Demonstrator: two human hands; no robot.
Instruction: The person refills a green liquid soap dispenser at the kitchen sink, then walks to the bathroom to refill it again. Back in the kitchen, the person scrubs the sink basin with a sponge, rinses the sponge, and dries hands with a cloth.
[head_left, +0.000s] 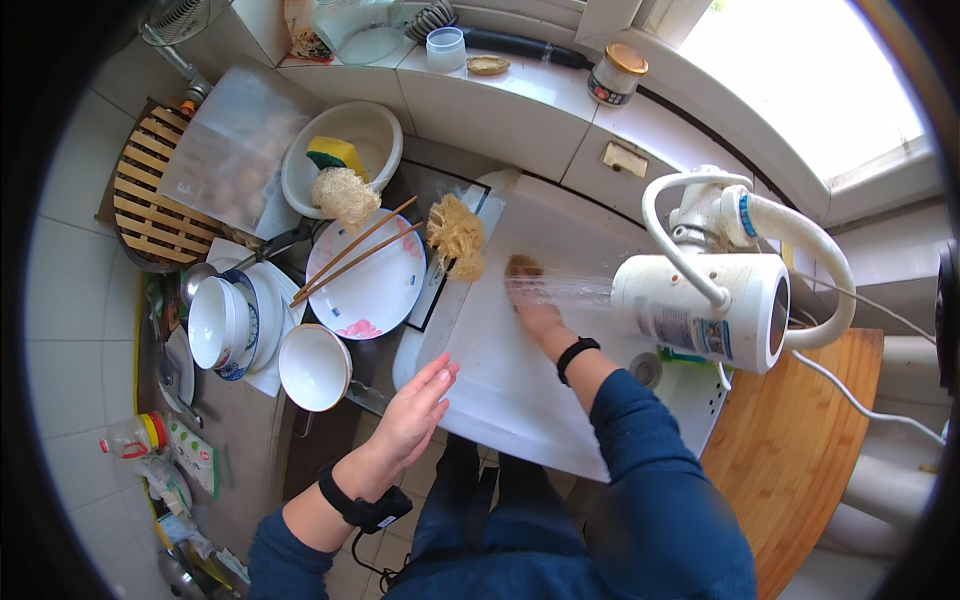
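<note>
My right hand (538, 313) reaches down into the white sink (487, 360), its fingers on a wet brown scrubbing pad (523, 267). Water sprays over the fingers from a white electric water-heating tap (694, 307), partly blurring the grip. My left hand (414, 412) hovers above the sink's near left corner, holding nothing, its fingers stretched out. Beyond it lies a tan loofah (456, 236) on the sink's left rim. A white bowl (315, 369) stands beside the left hand, and a floral plate (360, 285) bears a pair of wooden chopsticks (356, 251).
Stacked bowls (214, 322) stand on the left counter. A pale basin (382, 124) holds a yellow-green sponge (335, 154), with a pale loofah (345, 196) at its rim. A lidded glass jar (616, 75) stands on the sill. Right of the sink is a wooden board (802, 450).
</note>
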